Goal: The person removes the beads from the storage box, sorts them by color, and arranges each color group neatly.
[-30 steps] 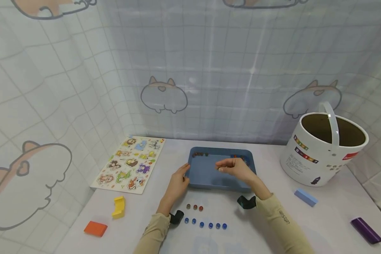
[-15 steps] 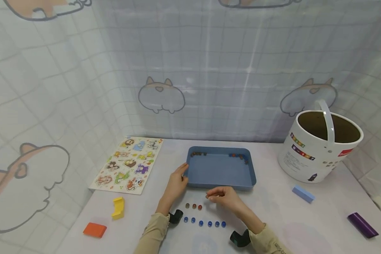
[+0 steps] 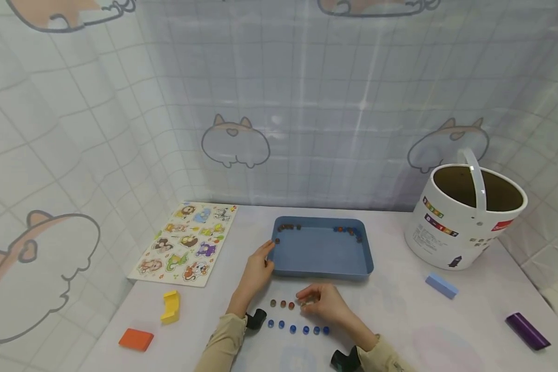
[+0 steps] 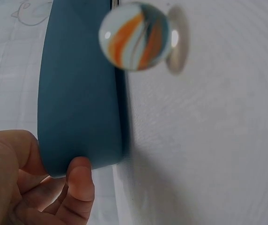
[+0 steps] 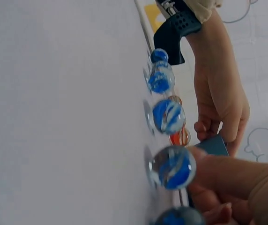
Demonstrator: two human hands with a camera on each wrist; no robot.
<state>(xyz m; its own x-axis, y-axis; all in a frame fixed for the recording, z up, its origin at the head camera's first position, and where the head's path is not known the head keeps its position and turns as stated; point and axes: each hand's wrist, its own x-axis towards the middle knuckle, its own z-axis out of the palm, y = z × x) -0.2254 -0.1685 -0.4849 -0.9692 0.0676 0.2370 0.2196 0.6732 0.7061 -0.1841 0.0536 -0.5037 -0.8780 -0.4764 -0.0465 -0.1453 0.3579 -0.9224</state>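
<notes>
The head camera looks forward and down from above the counter (image 3: 400,320), taking in the blue tray (image 3: 323,250), both hands and the curtain behind. The left wrist camera sits low and very close, turned sideways along the tray's (image 4: 78,93) outer wall. The right wrist camera, equally low and rotated, skims the row of blue marbles (image 5: 167,116) that the head view shows before the tray.

The right hand (image 3: 323,304) covers whatever its fingertips pinch, perhaps a marble; the marbles in the blue tray (image 3: 323,253) are too small to tell apart.
</notes>
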